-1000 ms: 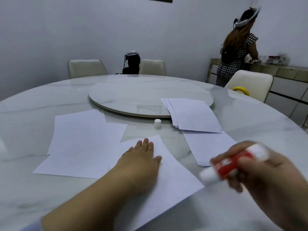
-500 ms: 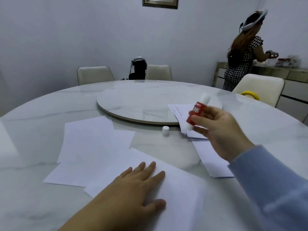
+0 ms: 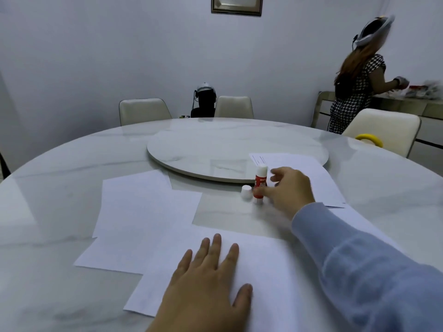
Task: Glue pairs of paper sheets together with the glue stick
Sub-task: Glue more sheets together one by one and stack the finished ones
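Observation:
A red and white glue stick [image 3: 260,179] stands upright on the marble table [image 3: 48,178], beside its small white cap [image 3: 246,192]. My right hand [image 3: 288,192] pinches the stick's lower part with thumb and fingers, while the index finger is lifted. My left hand [image 3: 206,276] rests flat, fingers spread, on the nearest white sheet [image 3: 263,255]. Two overlapping sheets [image 3: 139,212] lie to the left. A stack of sheets [image 3: 314,173] lies behind my right hand, partly on the turntable.
A round marble turntable [image 3: 215,147] sits mid-table. Cream chairs [image 3: 143,111] stand around the far side, one with a yellow ring [image 3: 369,138] on it. A person [image 3: 357,75] stands at a sideboard at the back right. A dark device [image 3: 205,101] stands behind the table.
My right hand brought the glue stick from the near right, over the stack, down onto the table beside the cap. My left hand stayed flat on the near sheet.

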Tool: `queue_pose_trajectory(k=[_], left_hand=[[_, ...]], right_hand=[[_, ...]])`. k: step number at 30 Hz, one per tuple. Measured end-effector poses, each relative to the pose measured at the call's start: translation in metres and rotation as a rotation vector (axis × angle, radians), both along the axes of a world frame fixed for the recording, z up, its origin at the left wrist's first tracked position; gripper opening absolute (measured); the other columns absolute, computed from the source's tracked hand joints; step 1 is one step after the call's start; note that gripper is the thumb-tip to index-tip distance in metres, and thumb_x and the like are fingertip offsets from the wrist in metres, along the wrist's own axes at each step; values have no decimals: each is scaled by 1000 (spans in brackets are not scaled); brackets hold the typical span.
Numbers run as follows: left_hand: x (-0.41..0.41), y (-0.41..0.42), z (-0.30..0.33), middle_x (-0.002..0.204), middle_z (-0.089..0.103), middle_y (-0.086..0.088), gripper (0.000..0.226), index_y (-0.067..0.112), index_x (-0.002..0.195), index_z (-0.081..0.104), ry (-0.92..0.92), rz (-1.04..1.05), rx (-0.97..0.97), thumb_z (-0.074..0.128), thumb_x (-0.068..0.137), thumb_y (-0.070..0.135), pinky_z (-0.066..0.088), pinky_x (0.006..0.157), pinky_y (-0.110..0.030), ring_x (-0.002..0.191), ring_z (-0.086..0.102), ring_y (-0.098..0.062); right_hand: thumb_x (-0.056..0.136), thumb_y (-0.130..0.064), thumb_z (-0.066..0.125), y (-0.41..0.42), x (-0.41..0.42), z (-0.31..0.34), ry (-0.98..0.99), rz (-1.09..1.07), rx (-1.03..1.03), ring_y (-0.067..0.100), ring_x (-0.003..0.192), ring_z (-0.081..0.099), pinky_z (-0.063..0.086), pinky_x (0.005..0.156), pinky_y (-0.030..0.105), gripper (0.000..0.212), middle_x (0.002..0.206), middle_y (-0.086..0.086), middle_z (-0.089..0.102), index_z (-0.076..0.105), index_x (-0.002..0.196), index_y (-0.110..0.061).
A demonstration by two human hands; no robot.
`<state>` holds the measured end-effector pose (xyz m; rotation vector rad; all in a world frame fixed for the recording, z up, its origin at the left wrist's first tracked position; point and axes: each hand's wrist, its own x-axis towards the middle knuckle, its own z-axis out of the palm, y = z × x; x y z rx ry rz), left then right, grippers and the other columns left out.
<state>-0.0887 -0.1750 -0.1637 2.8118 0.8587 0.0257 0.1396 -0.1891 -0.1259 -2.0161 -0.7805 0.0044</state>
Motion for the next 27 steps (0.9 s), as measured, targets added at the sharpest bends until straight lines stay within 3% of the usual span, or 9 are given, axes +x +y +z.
queue_pose_trajectory(k=[2,4,7,9,13,16,19,22,27], left_hand=[[-1,2,1,154,-25,13,67,44,146,-13,-5,-4,-14,26,92,55,-13,113,-28,141,-22,-4],[0,2,1,154,-24,13,67,44,146,-12,-9,-4,-18,26,92,55,-12,113,-28,141,-21,-4],[3,2,1,156,-21,10,68,42,147,-11,7,17,8,25,91,58,-8,115,-30,143,-18,-7],[7,2,3,157,-18,8,70,41,147,-9,34,40,32,23,89,62,-4,117,-34,144,-14,-10],[12,1,9,159,-11,5,72,37,148,-7,94,65,62,20,88,66,3,117,-42,146,-9,-16],[14,-1,10,160,-7,0,71,33,150,-4,95,63,85,20,90,63,5,116,-42,146,-7,-17],[16,-3,11,160,-6,-2,71,30,150,-3,93,53,92,20,91,62,6,116,-42,146,-7,-18],[19,-3,11,160,-6,-1,70,30,151,-1,90,39,83,20,92,61,6,116,-42,146,-8,-18],[16,1,13,158,-15,7,68,35,150,-4,-50,45,18,20,93,62,0,117,-41,145,-15,-13]], right_hand=[[66,-28,88,-25,2,19,50,42,15,7,80,59,55,63,19,61,99,-3,64,62,120,-14],[63,-36,88,-66,7,37,-61,118,-279,-2,76,57,44,56,7,55,90,-12,63,67,112,-19],[54,-60,81,-128,5,40,-211,228,-861,-4,99,56,42,84,14,71,104,-29,55,61,119,-39],[55,-67,76,-154,4,25,-236,291,-960,-5,113,47,36,95,16,76,117,-34,44,53,125,-49],[82,-67,49,-182,-1,1,-461,306,-739,-9,111,50,39,94,12,36,120,-38,52,59,112,-50],[85,-63,16,-186,-7,-11,-669,243,-729,3,93,61,47,80,19,60,103,-18,68,64,103,-31],[86,-40,58,-189,-6,-17,-595,179,-534,3,59,55,43,61,20,18,64,-17,62,62,72,-30],[75,-23,78,-195,-2,-17,-471,69,-377,3,51,52,39,54,15,25,52,-15,56,56,67,-33],[74,-64,58,-203,7,2,-508,-78,-176,-18,75,60,42,61,4,16,82,-39,63,59,77,-49]])
